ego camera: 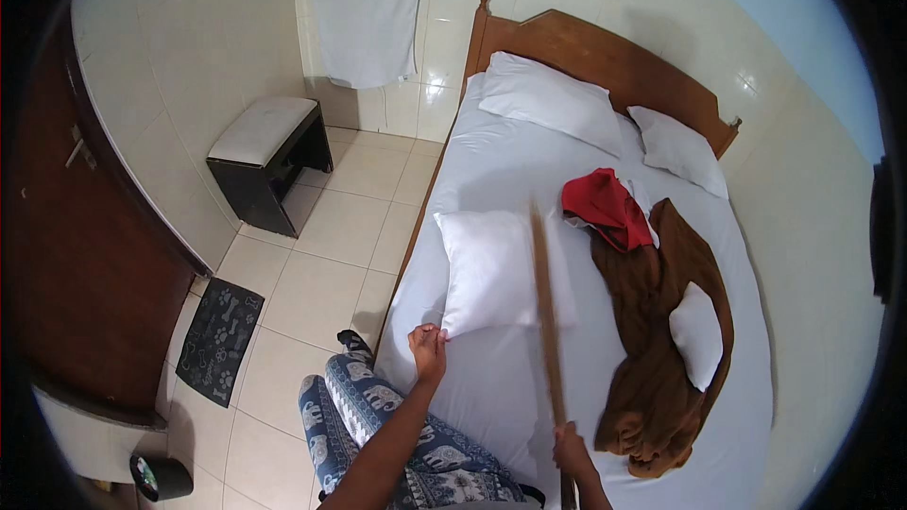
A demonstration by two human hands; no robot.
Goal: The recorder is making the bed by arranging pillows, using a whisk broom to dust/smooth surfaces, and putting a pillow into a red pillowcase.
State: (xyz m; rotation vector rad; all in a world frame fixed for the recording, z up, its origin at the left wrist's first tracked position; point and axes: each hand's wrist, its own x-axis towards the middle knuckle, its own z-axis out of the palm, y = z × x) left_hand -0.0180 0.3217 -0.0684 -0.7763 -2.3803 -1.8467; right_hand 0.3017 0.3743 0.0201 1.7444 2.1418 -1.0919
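Observation:
My left hand pinches the near left corner of a white square pillow lying on the bed's white sheet. In my right hand is a long bundle of thin brown sticks, like a stick broom. Its blurred far end lies over the pillow's right part; whether it touches is unclear. To the right, a crumpled brown blanket lies on the sheet, with a small white pillow on it and a red cloth at its far end.
Two white pillows lie by the wooden headboard. Left of the bed are a padded black stool, a dark paw-print mat, a brown door and a black bin. A white towel hangs on the wall.

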